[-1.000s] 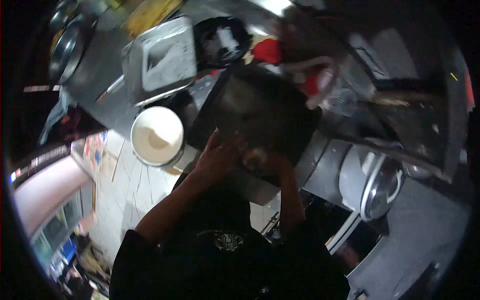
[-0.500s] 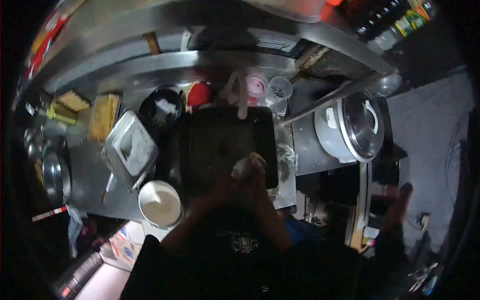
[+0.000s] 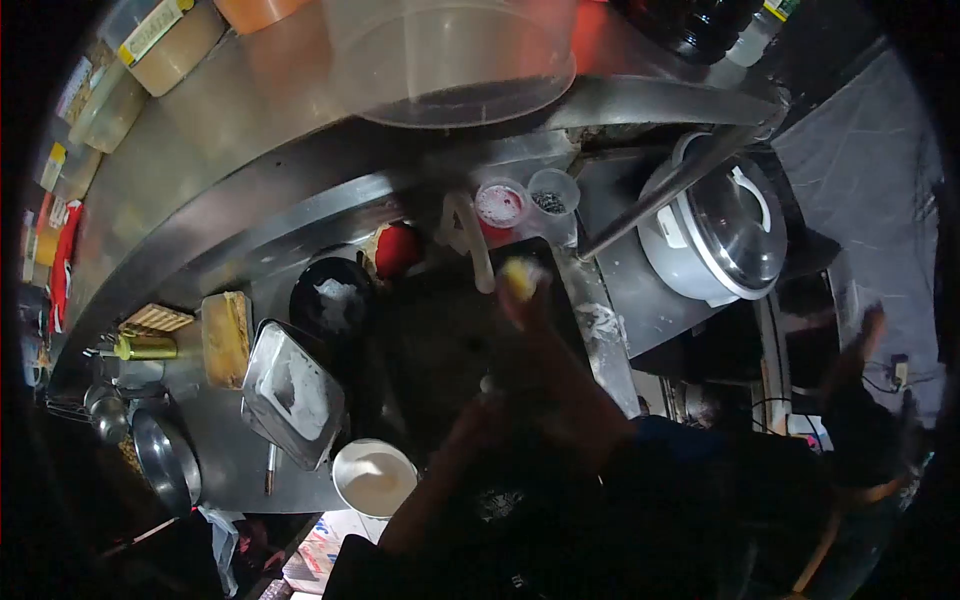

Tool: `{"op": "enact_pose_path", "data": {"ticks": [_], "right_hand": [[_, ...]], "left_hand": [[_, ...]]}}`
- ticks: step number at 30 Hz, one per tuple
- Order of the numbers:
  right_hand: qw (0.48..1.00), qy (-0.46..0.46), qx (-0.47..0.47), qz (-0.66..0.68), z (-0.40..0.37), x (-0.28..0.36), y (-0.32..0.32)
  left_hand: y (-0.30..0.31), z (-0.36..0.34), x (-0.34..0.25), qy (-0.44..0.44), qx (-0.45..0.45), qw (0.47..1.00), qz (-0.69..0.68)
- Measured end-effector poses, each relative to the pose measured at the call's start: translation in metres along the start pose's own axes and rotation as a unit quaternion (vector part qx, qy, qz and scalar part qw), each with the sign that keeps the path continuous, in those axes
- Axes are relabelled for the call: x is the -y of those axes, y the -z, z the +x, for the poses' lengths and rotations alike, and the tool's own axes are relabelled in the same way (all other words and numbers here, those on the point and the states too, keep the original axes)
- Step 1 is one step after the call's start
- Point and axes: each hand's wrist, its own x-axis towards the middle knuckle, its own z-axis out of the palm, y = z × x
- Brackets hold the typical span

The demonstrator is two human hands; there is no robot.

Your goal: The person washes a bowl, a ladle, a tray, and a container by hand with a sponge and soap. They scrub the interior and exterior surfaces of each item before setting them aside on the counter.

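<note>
My right hand (image 3: pixel 525 308) reaches to the far right side of the dark sink (image 3: pixel 420 320), its fingers closed on a small yellow-and-white sponge (image 3: pixel 520 275), which is blurred. Beside it is the pale curved tap (image 3: pixel 478 250). My left hand (image 3: pixel 478 415) is low over the near part of the sink, in deep shadow. A small pale spot shows at its fingertips, too dim to name. Behind the sink stand a tub of pink foamy liquid (image 3: pixel 500 205) and a clear cup with dark bits in it (image 3: pixel 553 192).
Left of the sink are a foamy metal tray (image 3: pixel 295 390), a black pan (image 3: pixel 330 300), a white bucket (image 3: pixel 375 478) and a metal bowl (image 3: pixel 165 460). A large rice cooker (image 3: pixel 715 230) stands right. A shelf (image 3: pixel 290 100) overhangs the back. Another person's hand (image 3: pixel 868 335) shows far right.
My hands were together over the sink and are now apart. The right one has moved away from me towards the tub. The view has shifted, showing more of the shelf.
</note>
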Motion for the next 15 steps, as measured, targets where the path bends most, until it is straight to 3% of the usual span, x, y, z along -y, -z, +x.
{"op": "enact_pose_path", "data": {"ticks": [1,3,4,6,7,9,10,11,12,14,15], "right_hand": [[0.998,0.067,0.013,-0.015,0.041,0.017,-0.002],[0.975,0.213,0.067,0.013,0.112,0.081,0.014],[0.982,0.099,0.159,-0.003,0.132,0.084,0.008],[0.934,0.007,0.286,-0.213,0.150,0.109,0.010],[0.959,0.109,0.149,-0.213,0.145,0.106,0.005],[0.924,0.302,-0.134,-0.191,0.120,0.091,-0.007],[0.964,0.237,-0.070,-0.103,0.095,0.059,-0.024],[0.986,0.168,-0.004,-0.012,0.063,0.007,-0.051],[0.988,0.097,0.085,0.087,0.052,0.004,-0.055],[0.929,-0.077,0.245,0.266,0.033,-0.007,-0.061],[0.870,-0.142,0.296,0.367,0.032,-0.011,-0.069]], "left_hand": [[0.001,-0.003,-0.002,-0.016,-0.030,0.999,-0.037],[-0.009,-0.009,0.000,-0.052,-0.009,0.995,0.081],[-0.015,-0.013,0.005,-0.069,0.001,0.988,0.138],[-0.032,-0.019,0.014,-0.133,-0.140,0.960,0.205],[-0.037,-0.020,0.015,-0.163,-0.209,0.935,0.236],[-0.034,-0.016,0.008,-0.197,-0.306,0.873,0.326],[-0.031,-0.016,0.003,-0.215,-0.354,0.833,0.368],[-0.027,-0.016,0.000,-0.259,-0.338,0.779,0.461],[-0.020,-0.018,0.000,-0.299,-0.320,0.714,0.546],[-0.006,-0.022,-0.007,-0.293,-0.308,0.669,0.610],[0.004,-0.025,-0.020,-0.255,-0.316,0.696,0.593]]}}
